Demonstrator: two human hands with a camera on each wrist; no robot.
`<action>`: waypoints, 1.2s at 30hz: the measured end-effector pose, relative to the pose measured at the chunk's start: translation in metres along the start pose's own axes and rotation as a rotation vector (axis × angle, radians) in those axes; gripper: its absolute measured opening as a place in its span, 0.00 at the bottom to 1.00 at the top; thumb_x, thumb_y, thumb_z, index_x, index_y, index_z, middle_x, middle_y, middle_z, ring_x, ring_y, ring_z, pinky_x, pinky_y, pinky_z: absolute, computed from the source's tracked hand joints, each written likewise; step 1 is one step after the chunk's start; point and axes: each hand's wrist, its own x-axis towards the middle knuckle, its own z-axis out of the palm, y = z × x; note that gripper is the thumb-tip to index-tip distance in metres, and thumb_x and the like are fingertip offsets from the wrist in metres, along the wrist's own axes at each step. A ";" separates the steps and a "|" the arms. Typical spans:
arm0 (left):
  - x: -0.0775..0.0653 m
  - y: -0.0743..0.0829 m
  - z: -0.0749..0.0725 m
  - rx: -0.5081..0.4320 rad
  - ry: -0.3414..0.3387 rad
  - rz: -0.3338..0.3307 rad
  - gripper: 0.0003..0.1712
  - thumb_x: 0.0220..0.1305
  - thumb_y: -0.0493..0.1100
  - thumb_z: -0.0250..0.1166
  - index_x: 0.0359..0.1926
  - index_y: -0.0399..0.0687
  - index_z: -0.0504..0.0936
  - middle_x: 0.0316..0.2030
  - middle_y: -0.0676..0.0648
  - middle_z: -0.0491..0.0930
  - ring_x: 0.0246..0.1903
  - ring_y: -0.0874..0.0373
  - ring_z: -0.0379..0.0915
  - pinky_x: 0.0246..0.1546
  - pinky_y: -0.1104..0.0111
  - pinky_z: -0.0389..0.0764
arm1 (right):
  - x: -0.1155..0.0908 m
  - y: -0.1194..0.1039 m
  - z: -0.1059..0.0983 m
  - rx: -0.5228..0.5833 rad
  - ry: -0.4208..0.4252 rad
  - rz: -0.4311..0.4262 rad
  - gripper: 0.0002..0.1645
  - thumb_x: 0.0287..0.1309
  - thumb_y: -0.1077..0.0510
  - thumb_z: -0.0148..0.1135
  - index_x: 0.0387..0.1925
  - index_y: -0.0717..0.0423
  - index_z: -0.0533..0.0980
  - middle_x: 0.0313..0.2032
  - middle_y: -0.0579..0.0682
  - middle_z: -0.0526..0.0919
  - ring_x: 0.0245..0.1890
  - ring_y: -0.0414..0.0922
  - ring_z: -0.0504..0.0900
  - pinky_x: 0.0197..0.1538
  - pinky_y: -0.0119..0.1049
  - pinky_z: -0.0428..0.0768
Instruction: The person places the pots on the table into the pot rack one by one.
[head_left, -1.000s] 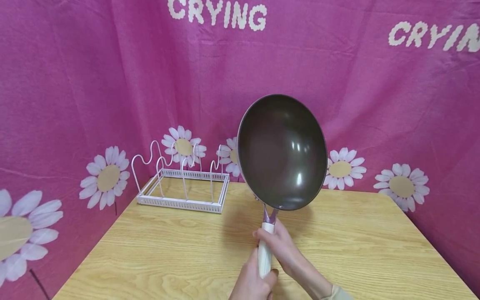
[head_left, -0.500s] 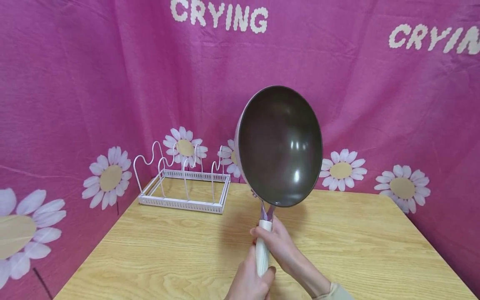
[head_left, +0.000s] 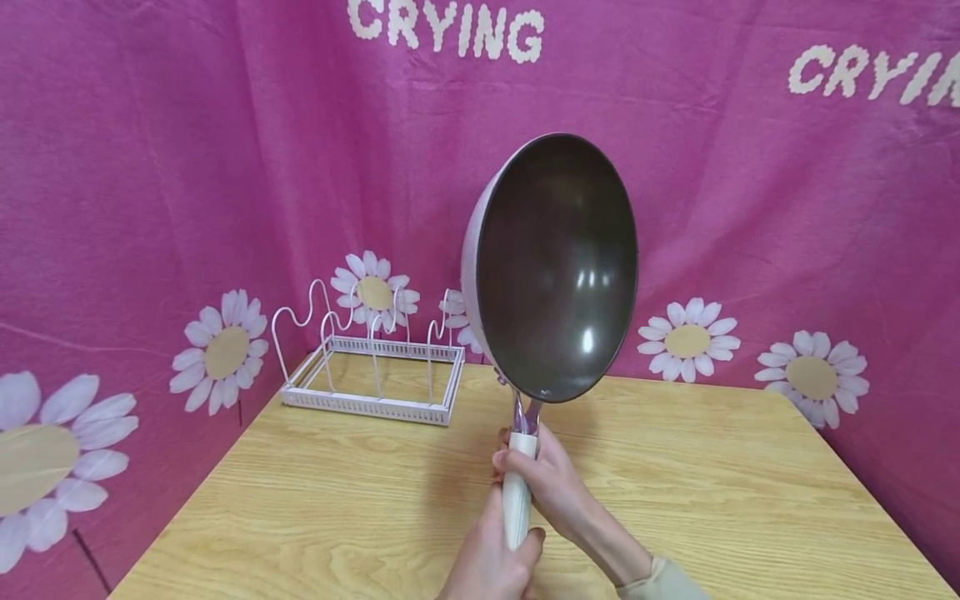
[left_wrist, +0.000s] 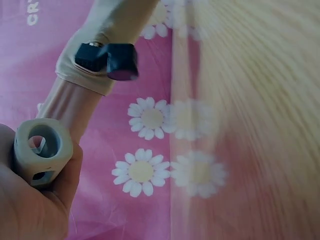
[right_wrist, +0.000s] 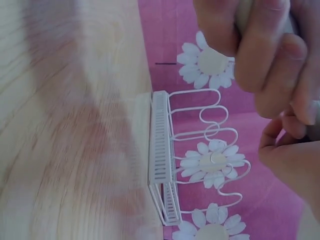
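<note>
A deep frying pan (head_left: 555, 275) is held upright above the table, its dark inside facing me and a pale pink outer wall showing on the left. My right hand (head_left: 551, 479) grips the upper part of the white handle (head_left: 517, 500), just below the metal neck. Lower down, my left hand (head_left: 491, 554) wraps the handle's bottom end. The left wrist view shows the hollow handle end (left_wrist: 44, 150) in the left hand (left_wrist: 35, 205). In the right wrist view, the curled fingers (right_wrist: 267, 45) of the right hand close round the handle.
A white wire pan rack (head_left: 367, 407) with wavy dividers stands at the back left of the wooden table (head_left: 675, 467). Behind the table hangs a pink cloth (head_left: 712, 208) with printed daisies and letters. A small black device (left_wrist: 120, 60) sits on the right sleeve.
The pan has risen and shifted slightly left in both hands. It has also turned, so its opening looks narrower and more of the outer wall shows. The rack has stayed put.
</note>
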 end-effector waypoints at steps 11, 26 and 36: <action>-0.009 0.010 -0.001 -0.377 -0.106 0.018 0.39 0.58 0.33 0.60 0.69 0.37 0.56 0.16 0.54 0.65 0.08 0.67 0.61 0.09 0.76 0.65 | 0.005 0.000 0.006 0.156 -0.231 -0.214 0.13 0.59 0.72 0.48 0.39 0.52 0.66 0.29 0.40 0.72 0.33 0.37 0.75 0.44 0.29 0.77; -0.010 0.007 -0.004 -0.346 0.002 0.022 0.27 0.59 0.33 0.57 0.58 0.31 0.60 0.19 0.52 0.66 0.08 0.67 0.62 0.09 0.76 0.67 | 0.014 0.002 0.017 0.048 -0.293 -0.163 0.08 0.58 0.67 0.52 0.38 0.54 0.66 0.30 0.41 0.71 0.34 0.41 0.76 0.42 0.30 0.76; -0.009 0.004 -0.017 -0.224 0.099 0.004 0.30 0.62 0.35 0.59 0.62 0.33 0.60 0.22 0.49 0.67 0.10 0.62 0.64 0.10 0.73 0.70 | 0.022 -0.001 0.033 0.009 -0.213 -0.113 0.09 0.57 0.67 0.55 0.37 0.55 0.65 0.30 0.44 0.72 0.32 0.40 0.77 0.37 0.29 0.77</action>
